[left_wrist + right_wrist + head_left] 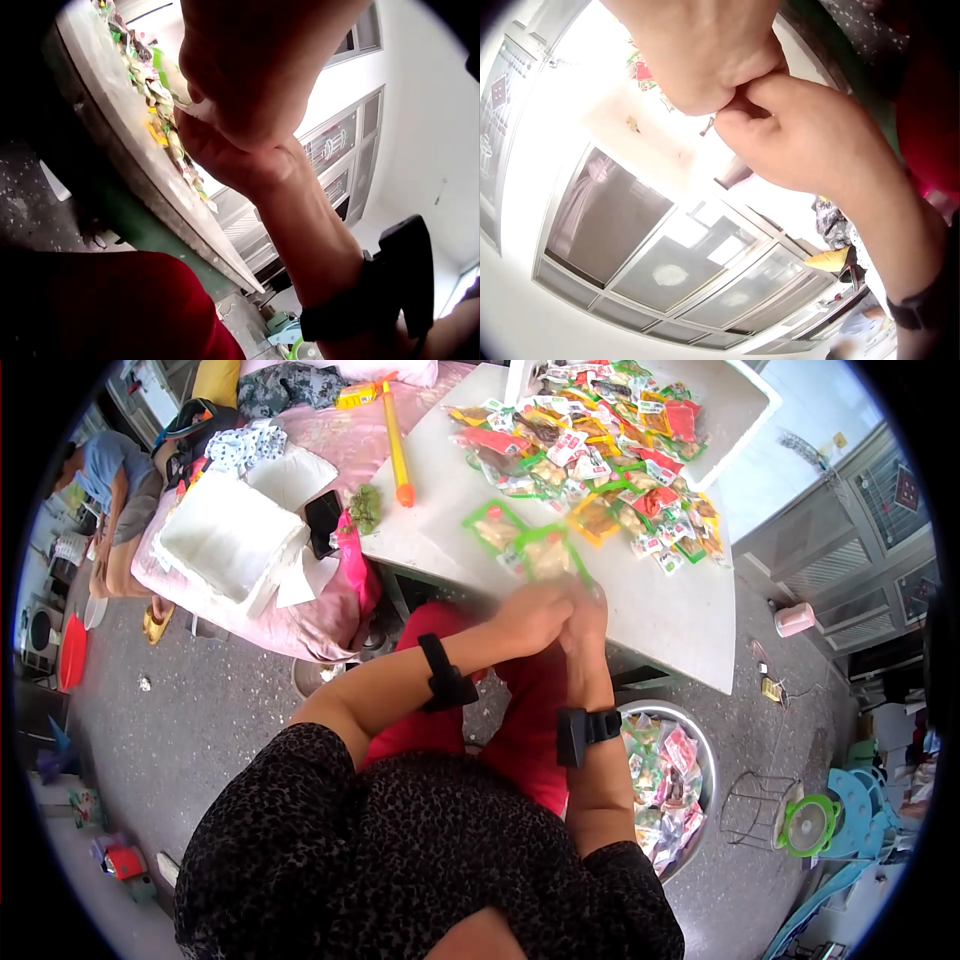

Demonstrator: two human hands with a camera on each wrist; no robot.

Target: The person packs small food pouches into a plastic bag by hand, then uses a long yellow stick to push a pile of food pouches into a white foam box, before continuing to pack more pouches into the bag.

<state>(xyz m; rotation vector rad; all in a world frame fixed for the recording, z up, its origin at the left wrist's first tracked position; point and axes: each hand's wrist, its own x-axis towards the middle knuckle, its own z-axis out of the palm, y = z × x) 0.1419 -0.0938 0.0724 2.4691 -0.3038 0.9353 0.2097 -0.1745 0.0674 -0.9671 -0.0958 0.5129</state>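
Both hands meet over the near edge of the table point(450, 550). Between them is a green-edged clear food packet point(548, 555) with pale contents, blurred in the head view. My left hand point(530, 618) pinches its near end from the left, and my right hand point(588, 622) grips it from the right. In the left wrist view the packet point(171, 73) sticks out past the curled fingers. The right wrist view shows the right hand point(712, 52) pressed against the left hand point(795, 135); the packet is hidden there. Another green-edged packet point(492, 528) overlaps the held one's left side.
A heap of colourful packets point(600, 440) spills from a white foam box point(735, 430) on the table. A metal basin point(705, 760) of packets stands on the floor at right. An orange-yellow tube point(393, 445) lies at the table's left. Another person point(115, 480) sits far left.
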